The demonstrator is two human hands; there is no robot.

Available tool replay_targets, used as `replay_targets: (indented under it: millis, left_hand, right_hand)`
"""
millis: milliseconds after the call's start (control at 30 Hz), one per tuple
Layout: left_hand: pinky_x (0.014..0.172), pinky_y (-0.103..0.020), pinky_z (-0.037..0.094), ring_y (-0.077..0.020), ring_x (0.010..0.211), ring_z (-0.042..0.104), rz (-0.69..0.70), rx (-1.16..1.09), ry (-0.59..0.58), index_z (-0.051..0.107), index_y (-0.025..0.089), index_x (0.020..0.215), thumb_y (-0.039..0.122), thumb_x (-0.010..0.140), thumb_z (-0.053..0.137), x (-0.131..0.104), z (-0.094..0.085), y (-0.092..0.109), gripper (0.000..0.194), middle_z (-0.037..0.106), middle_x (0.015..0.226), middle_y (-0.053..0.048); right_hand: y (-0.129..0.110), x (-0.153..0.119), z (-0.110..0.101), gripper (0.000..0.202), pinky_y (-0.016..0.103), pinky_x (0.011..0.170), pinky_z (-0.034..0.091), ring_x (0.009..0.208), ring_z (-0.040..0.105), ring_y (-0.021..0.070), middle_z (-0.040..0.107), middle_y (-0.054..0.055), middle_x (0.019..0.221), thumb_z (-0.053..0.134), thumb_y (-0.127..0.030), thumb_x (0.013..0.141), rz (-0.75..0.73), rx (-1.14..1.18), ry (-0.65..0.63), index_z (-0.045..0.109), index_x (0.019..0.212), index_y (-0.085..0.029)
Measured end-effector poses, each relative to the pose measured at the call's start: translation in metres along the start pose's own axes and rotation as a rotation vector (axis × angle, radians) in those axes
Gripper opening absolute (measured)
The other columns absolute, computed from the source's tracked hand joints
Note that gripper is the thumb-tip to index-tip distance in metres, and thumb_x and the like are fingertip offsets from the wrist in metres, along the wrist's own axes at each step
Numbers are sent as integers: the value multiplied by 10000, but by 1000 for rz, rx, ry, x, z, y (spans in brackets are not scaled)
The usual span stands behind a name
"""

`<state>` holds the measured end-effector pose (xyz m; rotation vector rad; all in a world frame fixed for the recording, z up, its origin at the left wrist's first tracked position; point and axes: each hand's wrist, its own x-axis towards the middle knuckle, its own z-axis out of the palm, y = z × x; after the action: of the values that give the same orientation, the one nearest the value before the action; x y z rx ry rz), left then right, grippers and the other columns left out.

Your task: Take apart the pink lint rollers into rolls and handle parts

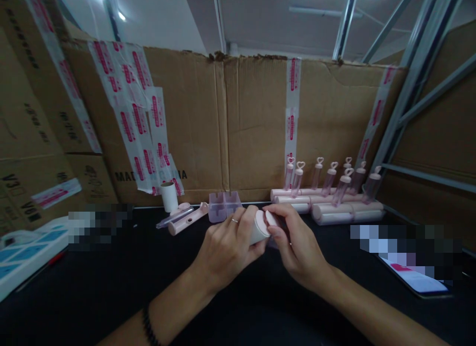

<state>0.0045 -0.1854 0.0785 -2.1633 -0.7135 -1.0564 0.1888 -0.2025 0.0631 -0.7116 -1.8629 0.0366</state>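
My left hand (226, 247) is wrapped round a white cylinder (261, 226) with a pale pink round end, tilted toward me above the black table. Against that end, my right hand (297, 244) pinches a small pale pink disc-like piece (271, 219) between thumb and fingers. The two pieces are touching or nearly so; the exact contact is hard to see. Just behind my left hand stands a clear lilac compartment box (217, 207). A long pink part with a hole (189, 219) lies left of the box.
An upright white tube (169, 197) stands at the back left. Pink cylinders (330, 214) lie at the back right, with several clear tubes with heart-shaped tops (330, 178) on them. A phone (420, 276) lies right, a power strip (29, 254) left. Cardboard (256, 128) walls the back.
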Motion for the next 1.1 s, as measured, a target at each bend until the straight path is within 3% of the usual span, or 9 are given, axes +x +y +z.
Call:
replay_targets:
  millis: [200,367,500,667,767,933,1033,1100]
  left_hand:
    - [615,-310,620,-239,847,766,-98,-41,35,406,110,1307,422,1049,380,-2,2,-3,405,718,1075,-160]
    - [617,-289,597,-208,853,736,-121,-164,-52,428,215,1324,393,1064,364,-2,0,1,321,672,1025,-78]
    - [740,-301,590,-186,921,701,-219,-373,-104,447,245,1318,355,1035,465,-5,4,3,305,646,1095,-52]
    - [759,-318,575,-179,880,676,-586,-488,90,493,240,1221,322,1012,490,-8,10,-7,225,640,1044,-31]
    - [600,-277,568,-167,750,665,-714,-695,60,500,238,1188,368,996,510,-9,12,-9,232,625,963,-29]
    - [321,-191,463,-93,428,556,-966,-1259,-41,382,296,1226,468,994,479,-8,19,-5,305,528,809,53]
    - [316,-192,481,-93,431,564,-1046,-1339,-105,357,305,1247,502,970,511,-9,22,-8,374,535,815,58]
    - [314,-192,480,-96,433,563,-1083,-1354,-144,343,305,1246,509,948,554,-12,24,-11,419,549,808,62]
  right_hand:
    - [-3,-1,4,247,270,890,516,999,604,172,602,53,1139,437,-189,1036,72,164,2,489,1273,-235]
    - [-5,-2,6,249,292,918,512,1053,602,183,602,61,1170,436,-197,1042,81,163,33,488,1280,-245]
    - [-8,-1,7,200,328,884,537,1026,622,203,621,76,1148,429,-232,1050,128,154,41,517,1229,-238]
    - [-5,-4,9,206,325,758,589,845,680,184,645,40,959,396,-339,1080,288,340,95,505,1223,-239]
    - [-1,-2,6,253,304,692,598,782,680,174,638,33,927,383,-410,1082,363,416,162,512,1214,-237]
    - [17,6,-3,290,269,668,535,778,668,173,662,47,931,390,-394,1078,393,222,-33,599,1112,-197]
    - [40,4,-1,341,257,606,507,708,666,167,684,49,898,364,-389,1079,441,161,-241,625,1042,-172]
    - [57,-1,1,361,277,676,521,744,683,178,708,52,879,364,-358,1076,446,121,-342,654,983,-163]
